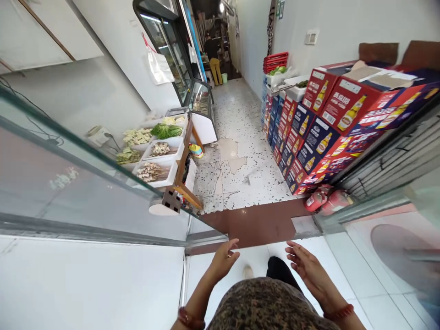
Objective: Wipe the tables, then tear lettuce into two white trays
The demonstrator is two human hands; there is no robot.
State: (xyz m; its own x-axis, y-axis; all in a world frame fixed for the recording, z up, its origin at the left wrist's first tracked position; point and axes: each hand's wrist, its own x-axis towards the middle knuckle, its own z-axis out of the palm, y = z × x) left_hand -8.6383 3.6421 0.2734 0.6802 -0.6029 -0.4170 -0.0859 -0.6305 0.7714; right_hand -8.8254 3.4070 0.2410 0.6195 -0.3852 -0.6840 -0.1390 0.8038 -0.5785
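Note:
My left hand (225, 259) is held out in front of my body, thumb and fingers apart, with nothing in it. Opposite it, my right hand (305, 262) hangs open and empty, its fingers loosely stretched. Both are in the air over the white tiled floor at a doorway. Just beyond them lies the brown threshold strip (254, 224). Left of my left hand stands the edge of a glass door (103, 192) with a metal fitting (172, 201). Neither hand touches anything.
White trays (167, 176) of skewers and greens line a wooden stand at left, before a display case (203, 103). Stacked beer cartons (319, 137) run along the right wall. Fire extinguishers (318, 198) stand by the right doorpost. A person (213, 57) is at the far end.

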